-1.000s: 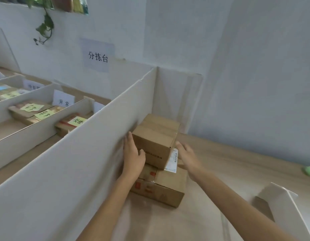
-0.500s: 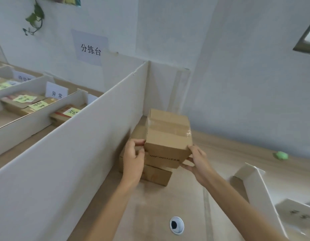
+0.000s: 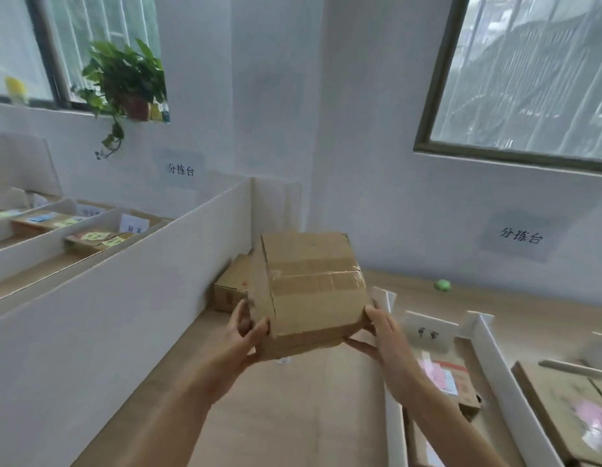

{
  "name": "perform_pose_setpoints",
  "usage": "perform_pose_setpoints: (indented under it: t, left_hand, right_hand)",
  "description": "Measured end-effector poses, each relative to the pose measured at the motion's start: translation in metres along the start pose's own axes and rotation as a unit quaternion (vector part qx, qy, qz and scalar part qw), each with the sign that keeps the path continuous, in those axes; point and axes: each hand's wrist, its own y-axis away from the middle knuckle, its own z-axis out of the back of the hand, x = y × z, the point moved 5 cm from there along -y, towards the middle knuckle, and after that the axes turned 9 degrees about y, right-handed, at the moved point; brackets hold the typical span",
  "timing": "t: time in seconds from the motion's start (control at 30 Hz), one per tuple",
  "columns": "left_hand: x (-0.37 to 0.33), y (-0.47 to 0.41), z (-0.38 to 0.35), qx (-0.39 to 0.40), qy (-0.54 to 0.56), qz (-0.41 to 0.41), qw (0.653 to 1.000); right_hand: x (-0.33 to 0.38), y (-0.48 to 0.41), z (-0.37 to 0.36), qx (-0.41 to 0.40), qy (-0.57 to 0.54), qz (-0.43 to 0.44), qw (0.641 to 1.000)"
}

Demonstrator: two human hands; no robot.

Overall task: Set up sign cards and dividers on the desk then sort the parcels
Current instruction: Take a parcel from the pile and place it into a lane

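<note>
Head view: left hand (image 3: 247, 332), right hand (image 3: 384, 335) clasp the parcel (image 3: 313, 284).

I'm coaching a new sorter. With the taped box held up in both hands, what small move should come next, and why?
Probably swing the taped box right, toward the bays between the low dividers. The left hand and right hand both hold it clear of the desk, and parcels already lie by the sign card there.

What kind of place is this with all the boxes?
Probably a parcel sorting station: the left hand and right hand hold a cardboard box, white dividers split the desk into lanes, and a wall sign reads 分拣台, sorting desk.
</note>
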Motion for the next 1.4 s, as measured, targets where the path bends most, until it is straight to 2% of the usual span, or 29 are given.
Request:
perform_pose_setpoints:
  t: [0.13,0.2,0.27,0.33,0.37,0.47,0.6,0.67,0.8,0.83,0.9,1.0,1.1,1.17,1.23,1.3,1.4]
  left_hand:
    - [0.036,0.119,-0.061,0.092,0.071,0.033,0.993]
    - [0.047,0.168,-0.093,0.108,0.107,0.035,0.988]
    - [0.045,0.206,-0.124,0.092,0.106,0.026,0.99]
    - [0.038,0.235,-0.147,0.042,0.086,0.001,0.995]
    - [0.032,0.247,-0.158,0.023,0.062,-0.016,0.998]
    - [0.015,0.286,-0.195,-0.006,-0.024,-0.088,0.996]
    - [0.005,0.338,-0.242,0.038,-0.129,-0.18,0.974]
    - [0.001,0.359,-0.245,0.028,-0.172,-0.231,0.957]
    - [0.001,0.395,-0.234,-0.005,-0.266,-0.311,0.912]
    - [0.001,0.402,-0.23,-0.022,-0.273,-0.307,0.911]
    - [0.005,0.415,-0.221,-0.017,-0.219,-0.239,0.946]
    - [0.013,0.443,-0.221,0.069,-0.1,-0.139,0.983]
    - [0.024,0.46,-0.22,0.068,-0.019,-0.103,0.992]
    - [0.036,0.463,-0.218,0.048,-0.033,-0.111,0.992]
    - [0.055,0.463,-0.218,0.031,-0.084,-0.107,0.99]
    - [0.086,0.461,-0.219,0.025,-0.144,-0.072,0.987]
    - [0.133,0.457,-0.218,-0.007,-0.153,-0.006,0.988]
  right_hand:
    - [0.013,0.118,0.064,0.031,0.03,0.068,0.997]
    - [0.015,0.163,0.092,0.038,0.063,0.086,0.994]
    - [0.024,0.2,0.117,0.006,0.147,0.143,0.979]
    - [0.041,0.236,0.134,-0.029,0.262,0.198,0.944]
    - [0.047,0.252,0.138,-0.013,0.265,0.198,0.944]
    - [0.051,0.296,0.141,0.084,0.139,0.113,0.98]
    - [0.052,0.334,0.173,0.004,-0.001,0.082,0.997]
    - [0.042,0.347,0.186,0.035,-0.104,0.034,0.993]
    - [0.014,0.379,0.187,0.124,-0.27,-0.014,0.955]
    - [0.006,0.388,0.183,0.146,-0.302,-0.029,0.941]
    - [-0.006,0.406,0.176,0.183,-0.339,-0.048,0.922]
    - [-0.012,0.43,0.164,0.238,-0.356,-0.056,0.902]
    - [-0.019,0.441,0.169,0.173,-0.271,-0.061,0.945]
    - [-0.024,0.444,0.181,0.073,-0.166,-0.054,0.982]
    - [-0.032,0.455,0.189,-0.014,-0.103,-0.056,0.993]
    - [-0.039,0.47,0.181,-0.01,-0.095,-0.045,0.994]
    - [-0.053,0.484,0.178,0.026,-0.05,-0.062,0.996]
